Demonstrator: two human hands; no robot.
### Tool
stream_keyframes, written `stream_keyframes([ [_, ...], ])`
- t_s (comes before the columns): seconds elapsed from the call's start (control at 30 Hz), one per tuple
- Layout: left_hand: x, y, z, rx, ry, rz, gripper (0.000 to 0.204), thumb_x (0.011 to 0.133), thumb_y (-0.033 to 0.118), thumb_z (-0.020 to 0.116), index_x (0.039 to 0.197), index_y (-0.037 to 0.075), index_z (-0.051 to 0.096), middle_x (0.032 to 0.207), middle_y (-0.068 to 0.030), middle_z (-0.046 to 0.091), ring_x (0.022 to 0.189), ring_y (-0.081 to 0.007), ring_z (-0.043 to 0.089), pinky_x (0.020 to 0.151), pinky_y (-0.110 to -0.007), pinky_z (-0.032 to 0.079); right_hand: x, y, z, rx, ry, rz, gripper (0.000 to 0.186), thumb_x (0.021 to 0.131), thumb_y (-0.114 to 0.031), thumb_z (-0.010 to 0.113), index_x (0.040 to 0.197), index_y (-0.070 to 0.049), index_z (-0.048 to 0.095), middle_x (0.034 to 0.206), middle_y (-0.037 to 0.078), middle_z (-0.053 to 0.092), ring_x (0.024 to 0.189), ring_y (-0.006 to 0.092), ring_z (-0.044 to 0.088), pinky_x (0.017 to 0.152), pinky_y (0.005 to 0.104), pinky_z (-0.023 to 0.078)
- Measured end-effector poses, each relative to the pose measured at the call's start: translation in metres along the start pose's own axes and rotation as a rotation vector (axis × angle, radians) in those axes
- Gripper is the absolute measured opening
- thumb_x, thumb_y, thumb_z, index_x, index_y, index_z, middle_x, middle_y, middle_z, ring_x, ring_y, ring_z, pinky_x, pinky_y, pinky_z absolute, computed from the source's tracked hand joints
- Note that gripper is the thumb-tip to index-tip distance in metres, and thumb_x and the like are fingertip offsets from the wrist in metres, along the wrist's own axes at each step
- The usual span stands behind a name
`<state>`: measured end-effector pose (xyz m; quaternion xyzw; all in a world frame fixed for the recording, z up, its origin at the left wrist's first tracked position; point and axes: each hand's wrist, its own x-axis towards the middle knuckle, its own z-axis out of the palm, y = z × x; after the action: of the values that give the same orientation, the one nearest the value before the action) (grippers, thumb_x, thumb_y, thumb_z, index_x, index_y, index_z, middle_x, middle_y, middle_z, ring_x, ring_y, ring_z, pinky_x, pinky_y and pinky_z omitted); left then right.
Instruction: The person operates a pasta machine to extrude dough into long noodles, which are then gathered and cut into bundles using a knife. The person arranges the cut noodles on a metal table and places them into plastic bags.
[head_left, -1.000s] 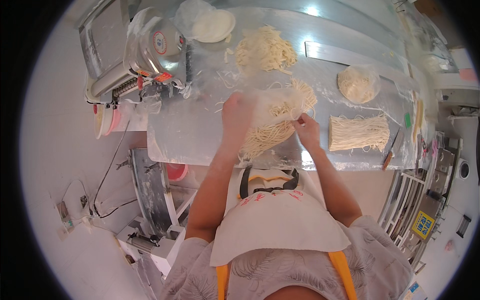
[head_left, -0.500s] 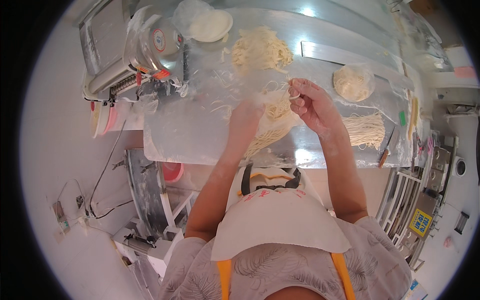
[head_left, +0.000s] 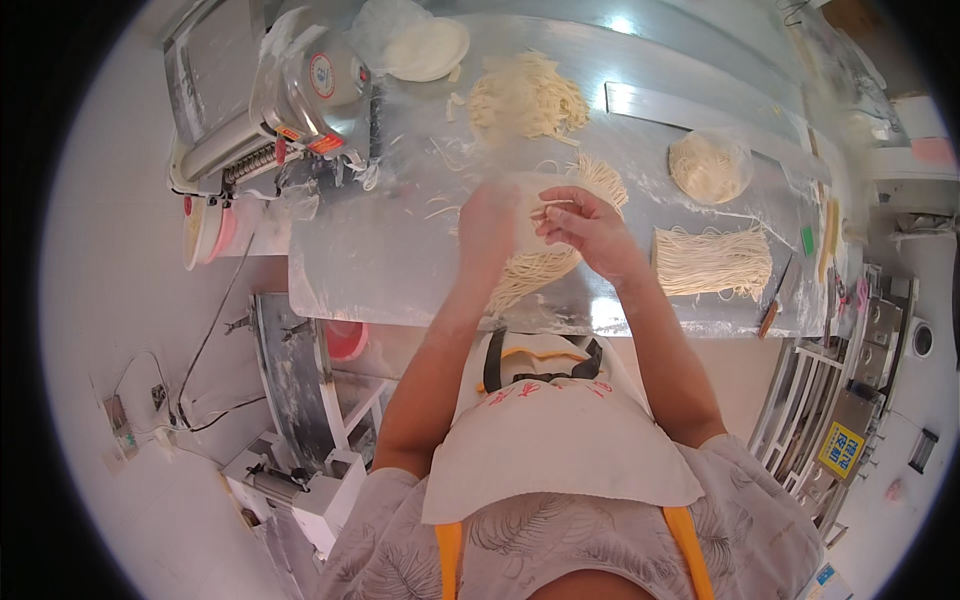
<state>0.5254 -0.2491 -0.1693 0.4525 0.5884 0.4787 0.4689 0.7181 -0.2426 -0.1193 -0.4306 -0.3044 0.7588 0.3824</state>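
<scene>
- Counted on the steel table (head_left: 370,270), four in all: one thin-noodle pile (head_left: 540,275) at near centre, one flat-noodle heap (head_left: 528,97) at far centre, one bagged noodle bundle (head_left: 709,167) and one rectangular noodle bundle (head_left: 712,260) toward the right end.
- At the table's left end, one metal machine (head_left: 300,110), with one round red-and-white label (head_left: 321,75).
- Just below the table's near edge, red characters on the apron (head_left: 545,440); past the right end, one yellow-and-blue sign (head_left: 842,448).
- Over table centre, right hand (head_left: 588,232): fingers half curled, tips at the plastic bag (head_left: 527,238); grip impossible to tell.
- Just left, left hand (head_left: 487,232): fingers blurred, impossible to tell whether clenched.
</scene>
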Motion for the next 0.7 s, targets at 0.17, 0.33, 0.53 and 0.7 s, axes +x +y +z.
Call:
stream_keyframes([
  [0.17, -0.006, 0.013, 0.000, -0.092, 0.062, -0.113, 0.020, 0.100, 0.022, 0.067, 0.104, 0.002, 0.071, 0.075, 0.0046, 0.060, 0.060, -0.0040, 0.046, 0.050, -0.026, 0.035, -0.006, 0.021, -0.032, -1.435, 0.871, -0.584, 0.038, 0.088, -0.016, 0.078, 0.122, -0.003, 0.067, 0.097, 0.016, 0.073, 0.085, 0.0303, 0.070, 0.080, 0.0432, 0.056],
  [0.33, 0.020, 0.028, -0.020, 0.145, 0.081, -0.107, 0.017, 0.098, 0.019, 0.067, 0.098, 0.003, 0.072, 0.073, 0.0028, 0.059, 0.057, -0.0052, 0.046, 0.047, -0.027, 0.036, 0.020, 0.024, -0.103, -1.151, 0.552, -0.013, 0.031, 0.089, -0.029, 0.075, 0.096, 0.001, 0.071, 0.082, 0.019, 0.071, 0.078, 0.0359, 0.069, 0.076, 0.0451, 0.054],
  [0.53, 0.054, 0.074, -0.083, 0.011, 0.263, -0.209, 0.016, 0.096, 0.022, 0.069, 0.091, 0.007, 0.069, 0.070, 0.0043, 0.048, 0.054, -0.0055, 0.044, 0.046, -0.025, 0.037, 0.061, -0.077, -0.028, -1.063, 0.519, -0.431, 0.040, 0.092, -0.038, 0.068, 0.099, 0.001, 0.075, 0.080, 0.018, 0.073, 0.076, 0.0337, 0.070, 0.076, 0.0421, 0.055],
  [0.7, 0.101, 0.067, -0.085, -0.144, 0.174, -0.265, 0.017, 0.094, 0.022, 0.071, 0.092, 0.006, 0.065, 0.075, 0.0035, 0.051, 0.061, -0.0082, 0.049, 0.052, -0.026, 0.047, 0.129, -0.099, -0.041, -0.761, 0.312, -0.302, 0.045, 0.086, -0.036, 0.076, 0.117, -0.003, 0.074, 0.102, 0.012, 0.078, 0.095, 0.0259, 0.073, 0.086, 0.0389, 0.056],
])
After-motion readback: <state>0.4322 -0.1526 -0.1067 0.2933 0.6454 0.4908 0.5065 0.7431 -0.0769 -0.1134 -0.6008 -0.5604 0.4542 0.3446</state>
